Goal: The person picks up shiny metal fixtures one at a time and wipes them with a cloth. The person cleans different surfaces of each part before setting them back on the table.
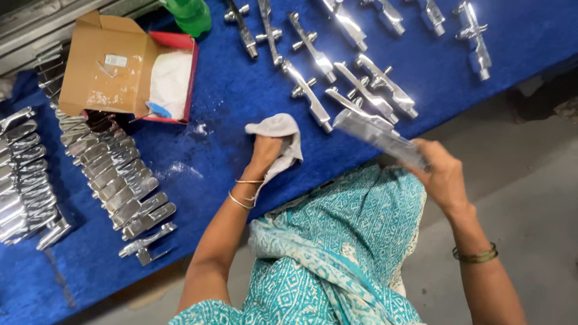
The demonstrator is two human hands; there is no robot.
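Note:
My left hand grips a white cloth bunched over the blue table cover. A long shiny metal handle is held at its near end by my right hand, just off the table's front edge and above my lap in teal patterned fabric. The handle looks blurred. Several polished metal handles lie spread on the blue cover just beyond both hands.
An open cardboard box with white powder stands at the back left, a green bottle behind it. Rows of dull metal handles are stacked on the left. White powder is spilled near the box. Grey floor lies to the right.

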